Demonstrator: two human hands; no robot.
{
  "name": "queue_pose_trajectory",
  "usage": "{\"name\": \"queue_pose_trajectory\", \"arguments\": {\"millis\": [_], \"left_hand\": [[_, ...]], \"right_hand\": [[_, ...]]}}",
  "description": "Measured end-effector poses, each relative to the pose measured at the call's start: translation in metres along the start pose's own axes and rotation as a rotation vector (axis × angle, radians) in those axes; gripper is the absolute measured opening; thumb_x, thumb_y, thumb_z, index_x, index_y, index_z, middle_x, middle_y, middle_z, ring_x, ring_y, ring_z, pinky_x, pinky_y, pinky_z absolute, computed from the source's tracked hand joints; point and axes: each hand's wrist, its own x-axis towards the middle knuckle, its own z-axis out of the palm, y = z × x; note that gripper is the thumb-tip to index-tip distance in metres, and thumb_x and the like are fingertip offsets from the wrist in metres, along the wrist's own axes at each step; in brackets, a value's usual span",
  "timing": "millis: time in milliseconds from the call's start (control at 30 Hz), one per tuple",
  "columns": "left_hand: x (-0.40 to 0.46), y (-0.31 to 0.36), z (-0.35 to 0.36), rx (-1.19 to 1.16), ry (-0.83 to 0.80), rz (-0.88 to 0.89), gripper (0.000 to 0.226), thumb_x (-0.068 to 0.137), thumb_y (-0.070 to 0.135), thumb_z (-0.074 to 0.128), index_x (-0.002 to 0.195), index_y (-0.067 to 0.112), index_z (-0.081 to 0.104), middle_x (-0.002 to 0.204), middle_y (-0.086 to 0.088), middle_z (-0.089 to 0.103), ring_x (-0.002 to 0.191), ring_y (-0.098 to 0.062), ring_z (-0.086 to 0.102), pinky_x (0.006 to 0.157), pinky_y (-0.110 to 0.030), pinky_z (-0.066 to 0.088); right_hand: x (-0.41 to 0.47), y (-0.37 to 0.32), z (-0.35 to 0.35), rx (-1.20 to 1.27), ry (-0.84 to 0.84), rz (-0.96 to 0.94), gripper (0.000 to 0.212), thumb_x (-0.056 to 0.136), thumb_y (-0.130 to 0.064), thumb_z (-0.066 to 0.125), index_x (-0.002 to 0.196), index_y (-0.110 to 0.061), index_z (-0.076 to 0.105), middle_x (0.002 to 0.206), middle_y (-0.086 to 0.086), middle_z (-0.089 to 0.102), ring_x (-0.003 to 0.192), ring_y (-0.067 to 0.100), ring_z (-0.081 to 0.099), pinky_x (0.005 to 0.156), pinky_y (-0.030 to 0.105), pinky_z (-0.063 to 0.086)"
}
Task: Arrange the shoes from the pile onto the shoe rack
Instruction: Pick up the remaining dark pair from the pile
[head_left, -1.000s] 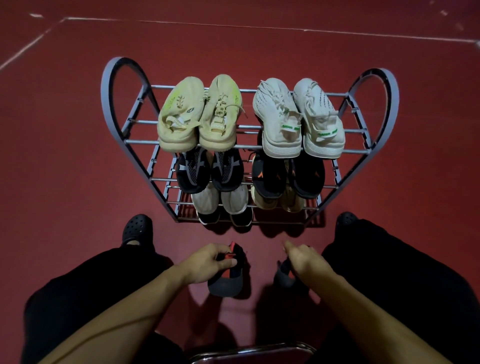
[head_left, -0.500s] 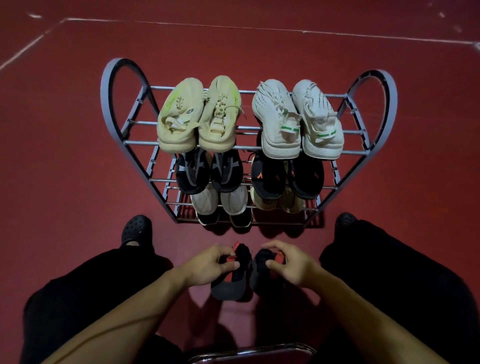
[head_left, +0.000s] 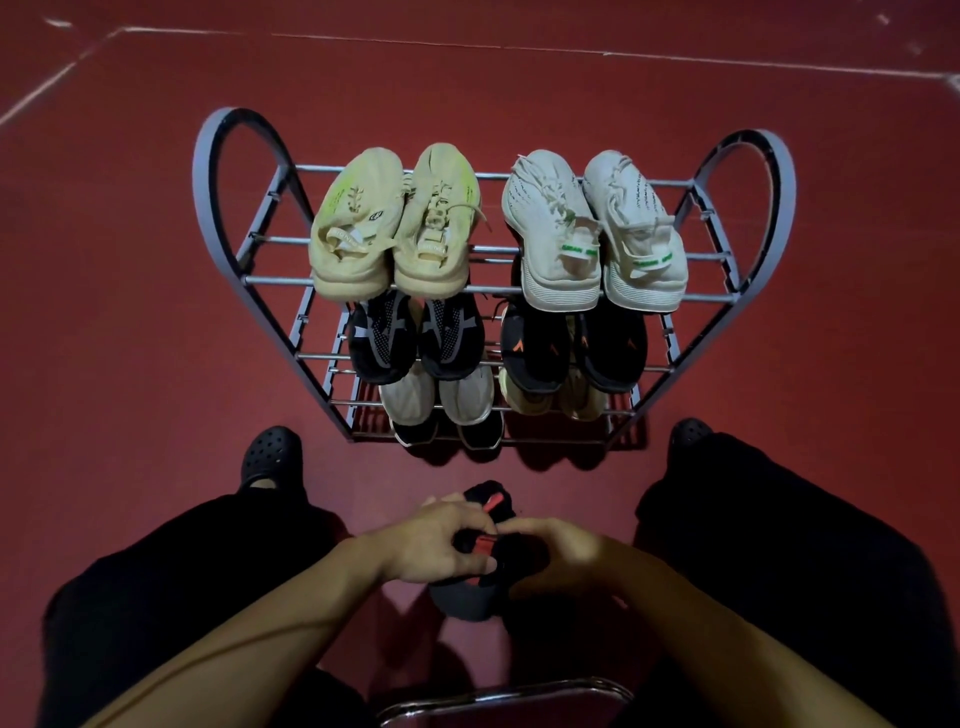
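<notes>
While the person sits with knees wide apart, both hands meet low in the middle, just in front of the body. The left hand (head_left: 431, 545) curls its fingers and thumb around a black shoe with red marks (head_left: 485, 525), and the right hand (head_left: 558, 553) curls around it from the other side. I cannot tell if the dark bundle is one shoe or two pressed together. It is held up above the red floor (head_left: 130, 312), between the two knees. Straight ahead of the hands stands the gray shoe rack (head_left: 234, 171) with round ends. On its top shelf, far from the hands, sit the yellow shoes (head_left: 389, 223) on the left and the white shoes (head_left: 597, 228) on the right. Under them, closer to the hands, are the black mesh shoes (head_left: 415, 338) and the black shoes with orange marks (head_left: 571, 348). Lower down are more pale shoes, partly hidden. A black clog (head_left: 272, 452) shows beside the left knee, and another clog (head_left: 691, 431) beside the right knee. Below the arms, a shiny chair edge (head_left: 509, 696) peeks out.
</notes>
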Motion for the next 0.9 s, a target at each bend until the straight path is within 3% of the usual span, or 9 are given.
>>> {"name": "queue_pose_trajectory", "arguments": {"millis": [67, 200, 300, 433, 567, 667, 733, 800, 900], "left_hand": [[0.000, 0.001, 0.002, 0.018, -0.010, 0.006, 0.007, 0.091, 0.043, 0.065, 0.091, 0.044, 0.057, 0.091, 0.025, 0.047, 0.104, -0.005, 0.040, 0.102, -0.032, 0.027], [-0.001, 0.003, 0.004, 0.028, 0.004, -0.018, 0.020, 0.092, 0.038, 0.066, 0.109, 0.027, 0.065, 0.091, 0.021, 0.046, 0.099, -0.005, 0.040, 0.090, -0.021, 0.029], [0.000, 0.002, 0.005, -0.015, 0.008, -0.016, 0.011, 0.091, 0.039, 0.066, 0.101, 0.035, 0.063, 0.092, 0.021, 0.048, 0.100, -0.005, 0.041, 0.093, -0.023, 0.030], [0.000, -0.001, 0.007, -0.041, -0.018, -0.014, 0.009, 0.091, 0.044, 0.064, 0.095, 0.047, 0.056, 0.094, 0.021, 0.048, 0.103, -0.006, 0.041, 0.095, -0.026, 0.032], [0.002, -0.002, 0.010, -0.084, 0.001, -0.029, 0.019, 0.093, 0.040, 0.063, 0.111, 0.033, 0.065, 0.107, 0.012, 0.052, 0.108, -0.008, 0.040, 0.103, -0.028, 0.033], [0.007, 0.000, 0.015, -0.128, 0.038, -0.031, 0.023, 0.095, 0.038, 0.062, 0.116, 0.030, 0.065, 0.109, 0.009, 0.053, 0.112, -0.009, 0.040, 0.104, -0.025, 0.034], [0.010, 0.000, 0.017, -0.117, 0.062, -0.027, 0.027, 0.096, 0.036, 0.062, 0.122, 0.029, 0.064, 0.110, 0.010, 0.052, 0.111, -0.007, 0.039, 0.098, -0.018, 0.031], [0.012, -0.001, 0.019, -0.110, 0.079, -0.017, 0.033, 0.095, 0.038, 0.062, 0.127, 0.031, 0.061, 0.115, 0.009, 0.052, 0.114, -0.007, 0.039, 0.099, -0.016, 0.029], [0.013, -0.003, 0.024, -0.136, 0.093, -0.001, 0.045, 0.092, 0.041, 0.063, 0.135, 0.035, 0.054, 0.127, 0.011, 0.050, 0.124, -0.007, 0.039, 0.109, -0.022, 0.030]], "right_hand": [[-0.001, -0.002, -0.001, -0.031, 0.010, 0.032, 0.066, 0.075, -0.020, 0.085, 0.134, -0.019, 0.057, 0.131, -0.004, 0.062, 0.115, -0.001, 0.057, 0.092, 0.007, 0.040], [-0.003, -0.007, -0.009, -0.152, 0.030, 0.055, 0.060, 0.072, -0.037, 0.085, 0.127, -0.033, 0.062, 0.126, -0.013, 0.064, 0.113, 0.001, 0.060, 0.098, 0.022, 0.046], [-0.006, -0.014, -0.007, -0.058, -0.001, 0.039, 0.060, 0.074, -0.026, 0.085, 0.128, -0.024, 0.061, 0.124, -0.009, 0.065, 0.108, -0.005, 0.059, 0.093, 0.013, 0.044], [-0.006, -0.013, -0.002, 0.086, -0.034, 0.012, 0.053, 0.075, -0.010, 0.084, 0.123, -0.005, 0.062, 0.109, -0.005, 0.063, 0.084, -0.022, 0.055, 0.080, 0.002, 0.041], [0.000, -0.010, 0.007, 0.116, 0.040, 0.078, 0.027, 0.070, -0.013, 0.088, 0.086, -0.014, 0.067, 0.078, -0.013, 0.066, 0.072, -0.004, 0.057, 0.072, 0.020, 0.046], [0.006, -0.016, 0.010, -0.026, 0.110, 0.171, 0.036, 0.062, -0.035, 0.092, 0.065, -0.027, 0.056, 0.055, -0.023, 0.058, 0.055, -0.009, 0.049, 0.059, 0.013, 0.037], [0.007, -0.026, 0.008, -0.280, 0.140, 0.164, 0.043, 0.058, -0.056, 0.086, 0.067, -0.028, 0.054, 0.067, -0.019, 0.062, 0.065, -0.004, 0.054, 0.065, 0.018, 0.038], [0.008, -0.032, 0.008, -0.452, 0.157, 0.122, 0.048, 0.060, -0.064, 0.079, 0.083, -0.026, 0.061, 0.090, -0.008, 0.066, 0.089, 0.013, 0.061, 0.075, 0.025, 0.037], [0.011, -0.023, 0.014, -0.503, 0.226, 0.205, 0.084, 0.050, -0.081, 0.067, 0.113, -0.026, 0.057, 0.114, -0.002, 0.059, 0.114, 0.021, 0.051, 0.094, 0.032, 0.040]]}}
